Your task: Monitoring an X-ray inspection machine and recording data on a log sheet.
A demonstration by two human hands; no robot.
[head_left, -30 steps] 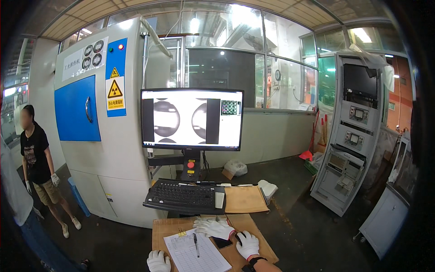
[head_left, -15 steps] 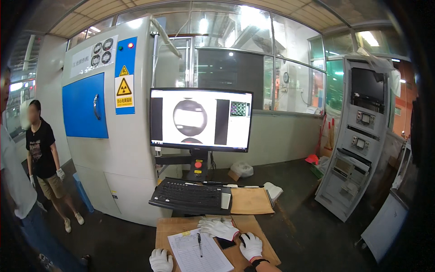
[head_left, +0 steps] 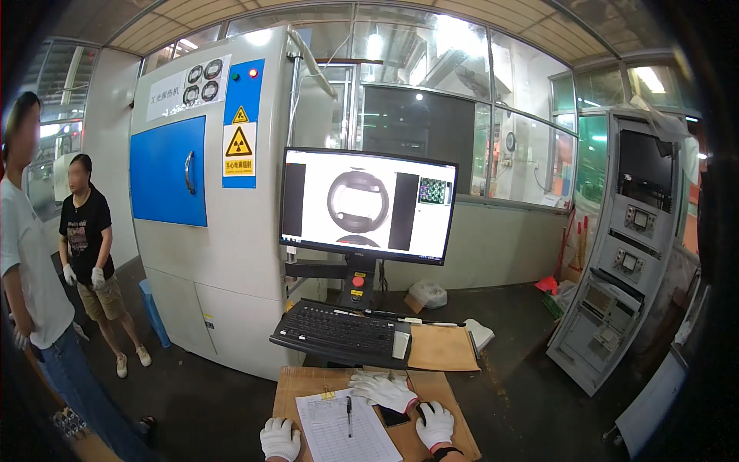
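**A:** Head view, panel one: where do our hands lie?

**B:** Our left hand (head_left: 279,439), gloved in white, rests flat and open on the cardboard-topped table (head_left: 450,431), gripping nothing. Just to its right lies the printed form (head_left: 346,431), with a pen (head_left: 349,406) upon it.

**A:** And our right hand (head_left: 436,423)?

**B:** It curls loosely over a dark mouse (head_left: 423,408), fingers closed down on it. Immediately to its left we note a black phone (head_left: 395,416), partly covered by a pile of spare white gloves (head_left: 382,389).

**A:** Beyond the hands?

**B:** Ahead of them sits a black keyboard (head_left: 339,331) with a brown folder (head_left: 441,348) beside it; above stands the monitor (head_left: 368,204), showing a ring-shaped greyscale part. Two people (head_left: 88,254) stand far to our left.
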